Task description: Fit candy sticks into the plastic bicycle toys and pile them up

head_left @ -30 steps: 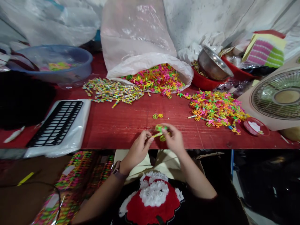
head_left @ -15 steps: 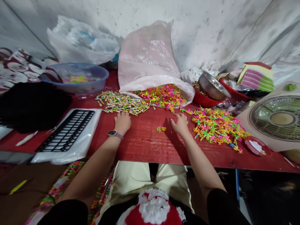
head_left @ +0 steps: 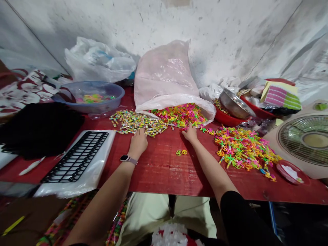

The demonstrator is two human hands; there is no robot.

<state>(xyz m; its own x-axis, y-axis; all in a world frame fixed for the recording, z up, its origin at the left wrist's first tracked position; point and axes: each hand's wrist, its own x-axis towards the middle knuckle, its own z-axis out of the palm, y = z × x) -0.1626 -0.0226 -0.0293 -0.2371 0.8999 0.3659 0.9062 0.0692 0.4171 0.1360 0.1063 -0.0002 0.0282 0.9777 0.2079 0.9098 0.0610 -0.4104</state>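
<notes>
My left hand (head_left: 138, 142), with a watch on its wrist, is at the front edge of a heap of short patterned sticks (head_left: 128, 122). Its fingers are drawn together and bent down; what they pinch, if anything, is hidden. At the mouth of the white sack (head_left: 166, 75), my right hand (head_left: 190, 134) touches the small bright plastic pieces (head_left: 176, 113) spilling out. Those fingertips are closed among the pieces, and I cannot make out what is in them. Between my hands, nearer to me, lie two small wheel-like rings, a yellow-green one (head_left: 178, 153) and a yellow one (head_left: 184, 152).
To the right are a pile of joined colourful pieces (head_left: 241, 147), a fan (head_left: 304, 136) and a small red basket (head_left: 282, 167). Black racks (head_left: 77, 157) lie on plastic sheets at left, beside black material (head_left: 38, 126). Behind them stands a blue basin (head_left: 112, 102).
My right hand has reached forward and left to the sack's mouth. My left fingers have drawn together at the sticks. The whole view has shifted as my head tilted up.
</notes>
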